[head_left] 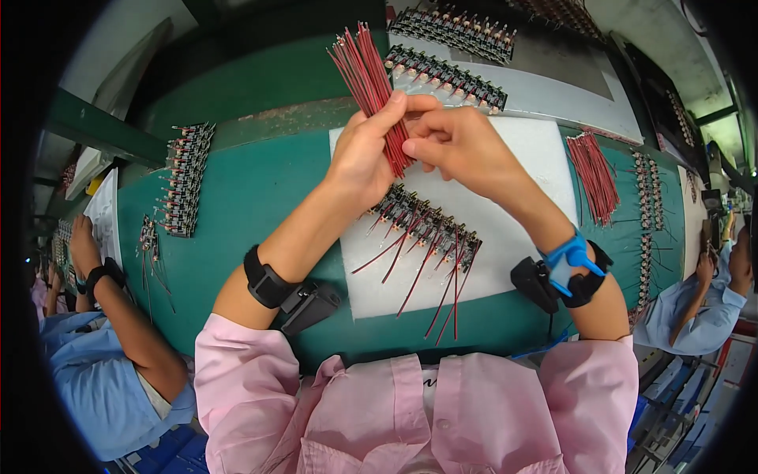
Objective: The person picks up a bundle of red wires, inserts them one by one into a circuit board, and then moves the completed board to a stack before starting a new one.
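Observation:
My left hand (365, 150) is wrapped round a bundle of thin red and dark wires (360, 67), held aslant with bare tips fanned out at the top. My right hand (456, 146) is closed in a pinch at the lower part of the same bundle; whether it grips one wire or several is hidden by the fingers. Just below both hands, a row of small circuit boards (430, 225) lies on a white foam sheet (505, 268). Several red-and-black wires (418, 276) trail from these boards toward me.
Another pile of red wires (594, 180) lies right of the foam on the green table (253, 174). Rows of circuit boards stand at left (188, 180), far (450, 75) and right (645, 197). Co-workers sit left (118, 355) and right (695, 308).

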`<act>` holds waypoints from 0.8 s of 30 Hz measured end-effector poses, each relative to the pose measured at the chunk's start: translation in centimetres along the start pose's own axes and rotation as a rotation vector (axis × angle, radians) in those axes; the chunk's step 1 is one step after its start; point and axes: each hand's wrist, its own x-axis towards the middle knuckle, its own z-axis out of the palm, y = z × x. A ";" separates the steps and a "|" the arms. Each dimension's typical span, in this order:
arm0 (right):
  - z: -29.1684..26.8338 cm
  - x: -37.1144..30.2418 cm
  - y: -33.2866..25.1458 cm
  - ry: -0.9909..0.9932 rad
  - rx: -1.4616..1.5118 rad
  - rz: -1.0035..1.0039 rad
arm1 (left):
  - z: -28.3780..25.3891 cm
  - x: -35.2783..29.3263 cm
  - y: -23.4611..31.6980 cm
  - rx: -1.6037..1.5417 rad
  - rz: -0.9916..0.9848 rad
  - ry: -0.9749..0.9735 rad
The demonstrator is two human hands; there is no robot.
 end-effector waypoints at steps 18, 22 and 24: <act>-0.3 0.6 0.6 0.050 0.593 0.151 | -1.5 -1.3 1.5 0.481 -0.008 0.059; 0.2 0.9 1.1 0.062 0.538 0.121 | -1.1 -1.6 1.4 0.498 -0.034 0.005; 0.3 0.9 1.0 0.052 0.533 0.128 | -1.3 -1.4 1.3 0.521 -0.023 0.009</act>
